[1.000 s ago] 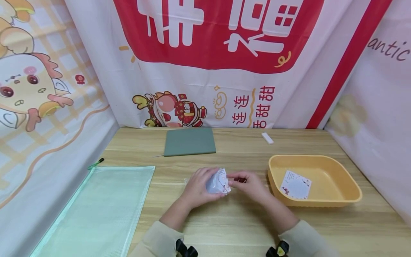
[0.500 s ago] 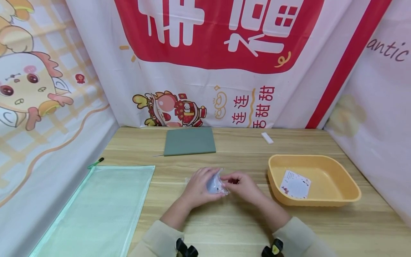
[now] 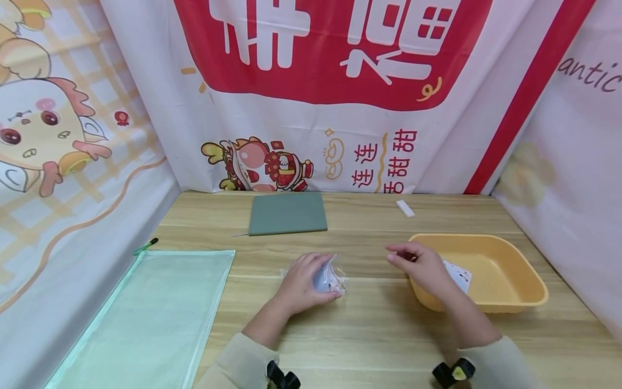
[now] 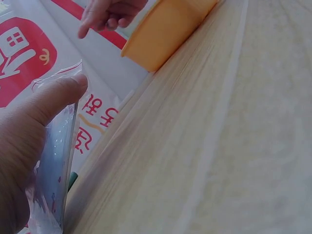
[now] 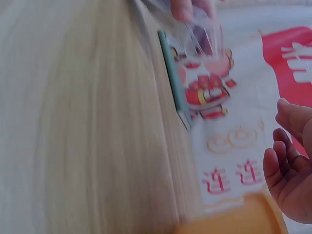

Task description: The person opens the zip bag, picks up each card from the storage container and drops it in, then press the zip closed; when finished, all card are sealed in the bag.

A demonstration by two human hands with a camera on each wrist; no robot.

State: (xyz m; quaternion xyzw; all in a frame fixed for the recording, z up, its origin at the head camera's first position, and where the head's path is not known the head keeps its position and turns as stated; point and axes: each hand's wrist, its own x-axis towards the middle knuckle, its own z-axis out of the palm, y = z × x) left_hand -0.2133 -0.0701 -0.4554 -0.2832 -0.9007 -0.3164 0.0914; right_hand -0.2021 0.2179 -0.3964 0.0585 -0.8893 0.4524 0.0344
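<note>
Sleeves: light-coloured cuffs [image 3: 245, 357] at the near edge, each with a dark strap fitting at the wrist.
Green pouch: a pale zipped pouch [image 3: 141, 319] lies flat on the counter [image 3: 359, 346], to the left of the work and touched by neither hand.
Left hand: the left hand [image 3: 302, 285] grips a clear packet [image 3: 329, 278], thumb on one side and fingers round the other.
Packet: held over the middle of the counter, with pale blue and printed white matter showing through crumpled film; whether its mouth is sealed, or its lower edge touches the wood, I cannot tell.
Right hand: the right hand [image 3: 421, 268] hangs by the tub's left end, well apart from the packet, fingers loosely curled, thumb and forefinger narrowly apart, nothing visible between them.
Yellow tub: the tub [image 3: 515, 286] stands at the right.
Done: one printed card [image 3: 459, 275] lies loose inside the tub, partly behind the right hand.
Left to do: the packet seems to need more handling, its contents not yet out; the work looks partway along.
Far edge: a green notebook [image 3: 288, 214] and a small white block [image 3: 405, 208], both apart from the hands.
Backdrop: printed cloth [image 3: 301, 121] behind the counter.
</note>
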